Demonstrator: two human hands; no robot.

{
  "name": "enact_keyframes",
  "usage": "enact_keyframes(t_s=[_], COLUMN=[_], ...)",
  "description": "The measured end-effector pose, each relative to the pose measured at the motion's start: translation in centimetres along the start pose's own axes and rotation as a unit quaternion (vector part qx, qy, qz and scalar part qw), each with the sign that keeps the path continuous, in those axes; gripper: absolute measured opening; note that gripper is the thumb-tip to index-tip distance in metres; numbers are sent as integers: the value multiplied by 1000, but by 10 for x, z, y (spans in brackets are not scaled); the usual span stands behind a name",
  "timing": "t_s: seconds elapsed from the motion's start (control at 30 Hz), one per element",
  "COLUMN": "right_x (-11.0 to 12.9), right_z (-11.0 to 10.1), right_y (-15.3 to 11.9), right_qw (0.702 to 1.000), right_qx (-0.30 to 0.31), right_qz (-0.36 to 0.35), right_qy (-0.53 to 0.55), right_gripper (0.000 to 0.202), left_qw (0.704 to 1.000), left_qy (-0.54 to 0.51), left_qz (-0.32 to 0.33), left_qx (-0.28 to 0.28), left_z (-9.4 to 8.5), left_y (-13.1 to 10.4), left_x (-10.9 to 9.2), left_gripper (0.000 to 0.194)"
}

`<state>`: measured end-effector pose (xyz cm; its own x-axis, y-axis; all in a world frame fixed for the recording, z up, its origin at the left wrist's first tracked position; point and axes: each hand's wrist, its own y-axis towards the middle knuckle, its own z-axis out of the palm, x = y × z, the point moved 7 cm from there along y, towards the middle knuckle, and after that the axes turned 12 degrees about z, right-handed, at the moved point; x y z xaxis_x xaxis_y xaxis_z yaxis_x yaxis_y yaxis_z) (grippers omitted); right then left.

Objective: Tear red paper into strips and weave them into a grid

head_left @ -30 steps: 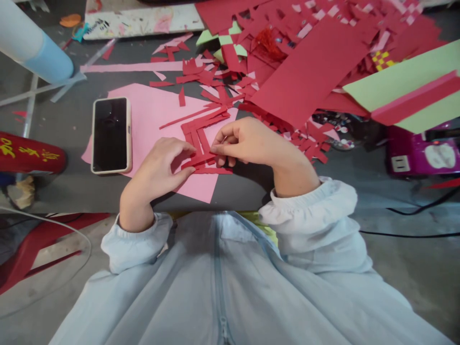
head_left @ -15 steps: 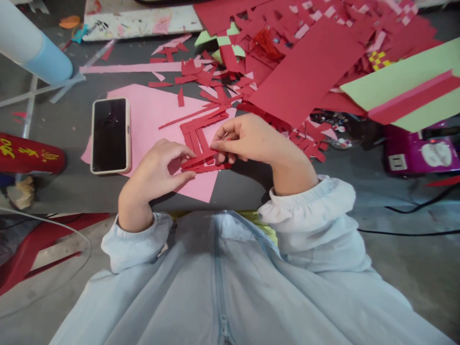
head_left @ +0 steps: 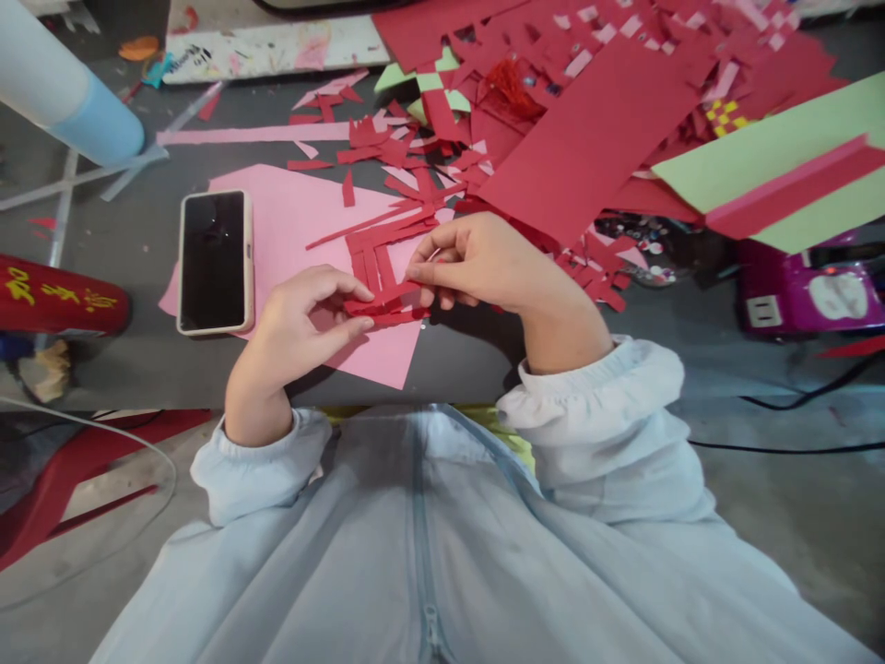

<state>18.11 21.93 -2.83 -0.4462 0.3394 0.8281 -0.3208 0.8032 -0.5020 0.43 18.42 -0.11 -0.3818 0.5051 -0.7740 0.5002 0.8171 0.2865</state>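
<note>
Over the pink paper sheet (head_left: 304,217), both my hands are at several red paper strips (head_left: 374,263). My left hand (head_left: 304,318) pinches the left end of a red strip (head_left: 393,297) between thumb and fingers. At its right end, my right hand (head_left: 470,263) grips the same strip with thumb and index finger, the other fingers curled. Another red strip (head_left: 405,317) lies just below, near the left fingertips. Beyond the hands, other red strips lie on the pink sheet, two of them upright and one across the top. My right fingertips partly cover the strips' right side.
A phone (head_left: 216,263) rests on the pink sheet's left part. Red paper scraps (head_left: 387,148) and a large red sheet (head_left: 595,138) cover the back. Green folded paper (head_left: 781,157) and a purple box (head_left: 808,286) are at right, a blue-and-white cylinder (head_left: 89,111) and a red cylinder (head_left: 62,297) at left.
The held red strip and the one below it have shifted slightly to the left with my left hand. My right hand stays nearly in place, still pinching.
</note>
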Motion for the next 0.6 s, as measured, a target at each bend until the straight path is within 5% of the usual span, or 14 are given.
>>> enact_keyframes(t_s=[0.3,0.6], right_x=[0,-2], right_z=[3,8], right_y=[3,3], right_qw=[999,999], right_qx=[10,36], right_qz=[-22,-18], right_qy=[24,-12], right_gripper=[26,23], left_qw=[989,978], left_qy=[-84,-102], left_qz=[-104,-169], left_qx=[-59,-60], left_z=[-4,-4], left_y=[-5,-9], left_x=[15,31], left_gripper=[19,20])
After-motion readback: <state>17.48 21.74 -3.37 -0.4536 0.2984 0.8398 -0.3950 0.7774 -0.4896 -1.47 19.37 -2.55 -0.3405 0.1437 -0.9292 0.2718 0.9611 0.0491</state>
